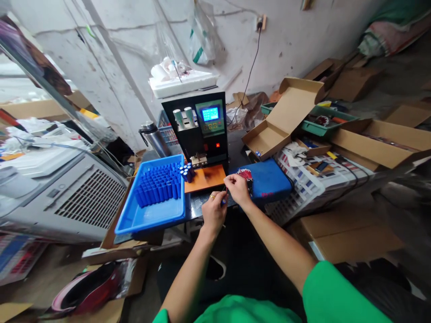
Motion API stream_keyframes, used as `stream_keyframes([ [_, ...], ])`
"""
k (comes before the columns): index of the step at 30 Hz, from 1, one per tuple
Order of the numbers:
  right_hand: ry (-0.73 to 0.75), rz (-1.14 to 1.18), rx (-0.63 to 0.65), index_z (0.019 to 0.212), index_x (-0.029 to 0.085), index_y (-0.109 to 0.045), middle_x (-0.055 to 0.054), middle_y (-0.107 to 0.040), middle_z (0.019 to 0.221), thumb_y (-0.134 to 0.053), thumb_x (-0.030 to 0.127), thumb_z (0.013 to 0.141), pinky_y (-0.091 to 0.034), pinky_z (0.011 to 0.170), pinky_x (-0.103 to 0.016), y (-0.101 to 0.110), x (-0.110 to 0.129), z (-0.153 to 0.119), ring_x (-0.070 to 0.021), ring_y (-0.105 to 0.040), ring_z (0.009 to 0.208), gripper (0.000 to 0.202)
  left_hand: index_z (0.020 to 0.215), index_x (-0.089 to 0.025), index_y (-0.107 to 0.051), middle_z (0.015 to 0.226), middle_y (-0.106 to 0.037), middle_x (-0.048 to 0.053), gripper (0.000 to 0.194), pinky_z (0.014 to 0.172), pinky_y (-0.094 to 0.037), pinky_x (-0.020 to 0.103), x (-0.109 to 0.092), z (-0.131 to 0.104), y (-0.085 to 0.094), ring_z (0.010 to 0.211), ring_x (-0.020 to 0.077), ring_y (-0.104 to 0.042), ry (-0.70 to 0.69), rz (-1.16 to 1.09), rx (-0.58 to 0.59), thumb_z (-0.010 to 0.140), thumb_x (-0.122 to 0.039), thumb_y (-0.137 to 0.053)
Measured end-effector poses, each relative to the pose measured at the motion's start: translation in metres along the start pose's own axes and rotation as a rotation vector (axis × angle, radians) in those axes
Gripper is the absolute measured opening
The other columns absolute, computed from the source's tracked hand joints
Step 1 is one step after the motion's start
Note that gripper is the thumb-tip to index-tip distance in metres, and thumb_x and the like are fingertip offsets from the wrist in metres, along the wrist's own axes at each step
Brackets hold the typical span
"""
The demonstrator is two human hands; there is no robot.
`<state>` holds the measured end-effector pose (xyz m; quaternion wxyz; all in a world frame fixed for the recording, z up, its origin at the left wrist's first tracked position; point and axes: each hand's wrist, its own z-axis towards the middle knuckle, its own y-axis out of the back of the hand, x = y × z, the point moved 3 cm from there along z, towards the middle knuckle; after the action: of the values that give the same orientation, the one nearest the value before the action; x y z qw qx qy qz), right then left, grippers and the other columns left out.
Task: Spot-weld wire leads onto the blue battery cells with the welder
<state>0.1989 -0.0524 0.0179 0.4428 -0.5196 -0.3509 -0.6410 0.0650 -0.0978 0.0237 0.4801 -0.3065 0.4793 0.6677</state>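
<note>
My left hand (pixel 214 211), with a ring on one finger, is closed around a small blue item, mostly hidden by the fingers. Close beside it, my right hand (pixel 237 187) pinches a thin red wire (pixel 226 188) between thumb and fingertips. Both hands are at the front edge of the bench, before an orange plate (pixel 208 177). Several blue cylindrical cells (pixel 186 172) stand grouped at the plate's left end. Behind the plate is a black machine (pixel 198 134) with a lit screen. A bundle of red and black wires (pixel 244 175) lies just beyond my right hand.
Many blue cylinders (pixel 160 186) stand in a blue tray (pixel 150 216) on the left. A metal flask (pixel 155 139) is behind it. On the right are a blue case (pixel 271 179), an open cardboard box (pixel 269 137) and a white basket (pixel 303 184).
</note>
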Motion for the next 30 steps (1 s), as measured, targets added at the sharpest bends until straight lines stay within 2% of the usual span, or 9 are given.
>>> stream_keyframes([
  [4, -0.114, 0.138, 0.037, 0.073, 0.019, -0.061, -0.002, -0.062, 0.068, -0.068, 0.051, 0.072, -0.047, 0.062, -0.028, -0.001, -0.007, -0.005, -0.0169, -0.058, 0.066, 0.032, 0.083, -0.021, -0.075, 0.083, -0.07, 0.007, 0.017, 0.073, -0.044, 0.028, -0.001, -0.001, 0.008, 0.078, 0.0195, -0.06, 0.045, -0.073, -0.051, 0.079, -0.038, -0.072],
  [8, -0.307, 0.429, 0.157, 0.087, 0.019, -0.065, -0.005, -0.068, 0.085, -0.069, 0.061, 0.071, -0.051, 0.073, -0.028, -0.004, -0.01, -0.016, -0.0193, -0.065, 0.085, 0.045, 0.079, -0.014, -0.072, 0.061, -0.06, 0.001, 0.034, 0.05, -0.034, 0.023, 0.006, 0.003, 0.015, 0.051, 0.0094, -0.045, 0.311, -0.351, -0.061, 0.072, -0.048, -0.078],
  [11, -0.367, 0.546, 0.334, 0.089, 0.019, -0.067, -0.005, -0.069, 0.086, -0.077, 0.059, 0.068, -0.052, 0.08, -0.031, -0.011, -0.006, -0.027, -0.019, -0.067, 0.085, 0.046, 0.078, -0.011, -0.069, 0.057, -0.056, -0.002, 0.044, 0.043, -0.025, 0.021, 0.011, 0.008, 0.018, 0.041, 0.0043, -0.036, 0.448, -0.56, -0.016, 0.063, -0.05, -0.083],
  [13, -0.371, 0.598, 0.38, 0.085, 0.018, -0.067, -0.003, -0.068, 0.081, -0.083, 0.051, 0.064, -0.053, 0.08, -0.032, -0.015, -0.003, -0.031, -0.0172, -0.066, 0.077, 0.042, 0.078, -0.011, -0.067, 0.057, -0.056, -0.003, 0.046, 0.042, -0.024, 0.02, 0.013, 0.01, 0.02, 0.04, 0.003, -0.035, 0.485, -0.645, -0.005, 0.059, -0.049, -0.085],
  [16, -0.356, 0.677, 0.358, 0.079, 0.019, -0.065, 0.0, -0.066, 0.076, -0.086, 0.043, 0.062, -0.054, 0.076, -0.031, -0.019, -0.001, -0.034, -0.0151, -0.063, 0.07, 0.035, 0.078, -0.011, -0.066, 0.058, -0.056, -0.003, 0.047, 0.041, -0.023, 0.02, 0.015, 0.011, 0.02, 0.039, 0.0022, -0.034, 0.505, -0.697, -0.012, 0.057, -0.048, -0.087],
  [21, -0.446, 0.763, 0.394, 0.088, 0.02, -0.069, 0.0, -0.067, 0.077, -0.087, 0.041, 0.062, -0.051, 0.062, -0.027, -0.027, -0.005, -0.039, -0.0126, -0.058, 0.062, 0.038, 0.079, -0.012, -0.066, 0.055, -0.054, -0.004, 0.045, 0.041, -0.025, 0.02, 0.017, 0.009, 0.021, 0.04, 0.0032, -0.037, 0.441, -0.67, -0.058, 0.061, -0.048, -0.085],
  [24, -0.428, 0.697, 0.378, 0.082, 0.019, -0.07, 0.0, -0.064, 0.072, -0.086, 0.042, 0.063, -0.047, 0.057, -0.025, -0.031, -0.009, -0.042, -0.0117, -0.055, 0.059, 0.034, 0.079, -0.012, -0.066, 0.053, -0.053, -0.004, 0.046, 0.042, -0.026, 0.019, 0.02, 0.008, 0.021, 0.041, 0.004, -0.039, 0.422, -0.64, -0.063, 0.062, -0.05, -0.084],
  [27, -0.368, 0.592, 0.321, 0.075, 0.019, -0.069, 0.001, -0.063, 0.069, -0.085, 0.043, 0.063, -0.045, 0.057, -0.025, -0.032, -0.012, -0.042, -0.0111, -0.053, 0.058, 0.031, 0.078, -0.012, -0.066, 0.05, -0.051, -0.005, 0.046, 0.042, -0.027, 0.02, 0.022, 0.008, 0.022, 0.041, 0.0046, -0.039, 0.418, -0.599, -0.066, 0.061, -0.051, -0.084],
  [30, -0.299, 0.488, 0.321, 0.073, 0.019, -0.069, 0.002, -0.062, 0.065, -0.082, 0.044, 0.065, -0.043, 0.058, -0.025, -0.029, -0.014, -0.039, -0.0115, -0.052, 0.058, 0.03, 0.075, -0.012, -0.065, 0.049, -0.051, -0.005, 0.045, 0.042, -0.027, 0.02, 0.022, 0.009, 0.024, 0.04, 0.0052, -0.04, 0.428, -0.572, -0.068, 0.06, -0.05, -0.084],
])
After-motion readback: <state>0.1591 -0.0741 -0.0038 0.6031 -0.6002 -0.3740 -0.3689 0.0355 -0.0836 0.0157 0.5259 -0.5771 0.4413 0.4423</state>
